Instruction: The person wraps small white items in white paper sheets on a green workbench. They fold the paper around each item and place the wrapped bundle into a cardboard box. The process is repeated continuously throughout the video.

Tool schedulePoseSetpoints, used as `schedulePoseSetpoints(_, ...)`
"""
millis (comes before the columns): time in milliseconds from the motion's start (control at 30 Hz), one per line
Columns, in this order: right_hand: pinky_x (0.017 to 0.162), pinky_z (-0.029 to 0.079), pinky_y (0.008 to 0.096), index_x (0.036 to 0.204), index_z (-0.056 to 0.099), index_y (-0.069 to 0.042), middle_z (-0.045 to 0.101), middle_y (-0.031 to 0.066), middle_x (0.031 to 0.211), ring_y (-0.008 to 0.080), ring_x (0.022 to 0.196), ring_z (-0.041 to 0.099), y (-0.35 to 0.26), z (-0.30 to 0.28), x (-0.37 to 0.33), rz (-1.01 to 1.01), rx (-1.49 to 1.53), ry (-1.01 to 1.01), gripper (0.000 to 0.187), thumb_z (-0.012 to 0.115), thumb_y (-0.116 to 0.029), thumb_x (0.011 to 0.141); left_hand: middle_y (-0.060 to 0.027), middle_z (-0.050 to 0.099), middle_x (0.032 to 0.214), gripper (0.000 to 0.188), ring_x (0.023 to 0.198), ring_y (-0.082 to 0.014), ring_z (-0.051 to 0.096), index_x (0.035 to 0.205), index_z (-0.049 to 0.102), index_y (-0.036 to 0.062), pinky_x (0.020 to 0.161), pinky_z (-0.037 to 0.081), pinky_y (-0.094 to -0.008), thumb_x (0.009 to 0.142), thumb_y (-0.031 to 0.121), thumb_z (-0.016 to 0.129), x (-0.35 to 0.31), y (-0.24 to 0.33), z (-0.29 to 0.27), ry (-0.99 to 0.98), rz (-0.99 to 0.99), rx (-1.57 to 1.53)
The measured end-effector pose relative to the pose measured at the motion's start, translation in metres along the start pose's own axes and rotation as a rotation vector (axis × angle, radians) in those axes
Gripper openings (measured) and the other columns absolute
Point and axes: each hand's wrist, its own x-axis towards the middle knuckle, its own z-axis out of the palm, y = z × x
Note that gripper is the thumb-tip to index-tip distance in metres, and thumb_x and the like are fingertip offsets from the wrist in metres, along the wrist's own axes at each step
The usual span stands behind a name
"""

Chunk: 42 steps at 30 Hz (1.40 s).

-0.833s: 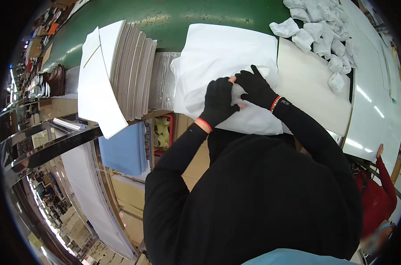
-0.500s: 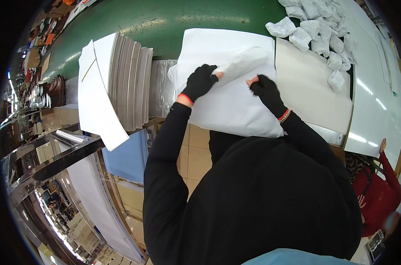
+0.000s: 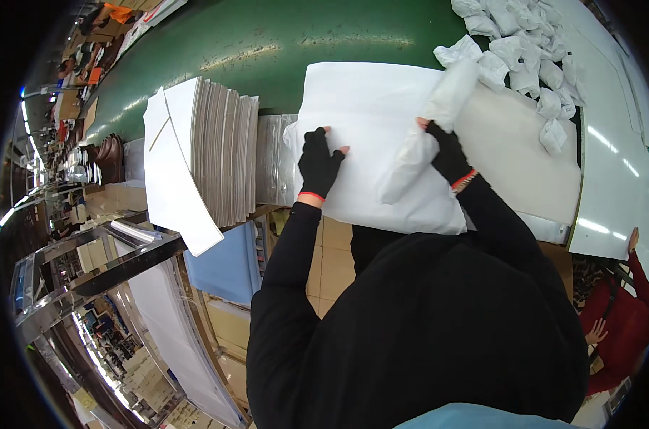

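Large white paper sheets (image 3: 360, 89) lie stacked in front of me. My left hand (image 3: 320, 164), in a black fingerless glove, rests on their left part with thumb and fingers apart. A rolled length of thin white paper (image 3: 410, 161) lies slanted across the right side of the sheets, its far end reaching past their edge. Gloved in the same way, my right hand (image 3: 447, 154) has its fingers closed on the middle of this roll. The fingers' undersides are hidden.
Left of the sheets stands a thick stack of grey-white boards (image 3: 228, 150). White paper-wrapped bundles (image 3: 524, 53) are heaped at the far right, beyond an off-white sheet (image 3: 517, 157). A green work surface (image 3: 281, 43) runs behind. Another person in red (image 3: 621, 325) is at the right.
The loose thin paper has become a slanted roll, swung to the right. My right hand now grips it. My left hand has let go of the paper and rests lower on the sheets.
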Motion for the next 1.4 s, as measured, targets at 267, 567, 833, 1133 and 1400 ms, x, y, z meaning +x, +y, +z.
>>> schedulePoseSetpoints(267, 0.088, 0.049, 0.0341, 0.117, 0.059, 0.0, 0.064, 0.0098, 0.109, 0.0214, 0.1, 0.062, -0.011, -0.091, -0.04, 0.692, 0.851, 0.075, 0.037, 0.068, -0.01, 0.082, -0.011, 0.056, 0.101, 0.046, 0.095, -0.0291, 0.057, 0.107, 0.055, 0.0094, 0.076, 0.048, -0.0403, 0.073, 0.032, 0.076, 0.055, -0.043, -0.002, -0.133, 0.07, 0.028)
schedulePoseSetpoints(567, 0.079, 0.052, 0.034, 0.112, 0.061, -0.001, 0.069, 0.0125, 0.097, 0.0208, 0.086, 0.067, -0.127, -0.094, -0.003, 0.12, 0.212, -0.322, 0.062, 0.087, -0.02, 0.059, -0.0168, 0.029, 0.149, 0.14, 0.135, -0.0247, 0.033, 0.15, -0.008, 0.0059, 0.107, 0.032, -0.0369, 0.056, 0.037, 0.091, 0.036, 0.136, -0.053, -0.488, 0.255, -1.159)
schedulePoseSetpoints(833, 0.081, 0.052, 0.0333, 0.114, 0.062, -0.002, 0.07, 0.0141, 0.099, 0.024, 0.091, 0.068, -0.156, -0.099, -0.028, 0.16, 0.205, -0.523, 0.065, 0.087, -0.025, 0.059, -0.0068, 0.06, 0.106, 0.051, 0.096, -0.0131, 0.056, 0.117, 0.053, 0.0005, 0.083, 0.045, -0.0274, 0.075, 0.016, 0.076, -0.031, 0.172, -0.119, -0.326, -0.198, -1.415)
schedulePoseSetpoints(1133, 0.082, 0.051, 0.0344, 0.121, 0.056, -0.003, 0.069, 0.0134, 0.1, 0.0277, 0.09, 0.068, -0.163, -0.101, -0.062, 0.136, 0.122, -0.466, 0.074, 0.087, -0.025, 0.058, -0.0101, 0.065, 0.103, 0.04, 0.093, -0.0201, 0.063, 0.117, 0.057, 0.003, 0.081, 0.048, -0.0305, 0.081, 0.015, 0.07, -0.067, 0.18, -0.092, 0.107, 0.157, -0.734)
schedulePoseSetpoints(1400, 0.087, 0.047, 0.0368, 0.123, 0.054, -0.005, 0.064, 0.0166, 0.11, 0.0311, 0.1, 0.063, -0.155, -0.107, -0.067, 0.114, 0.131, -0.457, 0.076, 0.084, -0.033, 0.06, -0.0195, 0.068, 0.087, 0.081, 0.08, -0.0236, 0.068, 0.116, 0.057, -0.0066, 0.074, 0.053, -0.0358, 0.058, 0.04, 0.087, -0.073, 0.185, -0.095, -0.162, -0.024, -0.672)
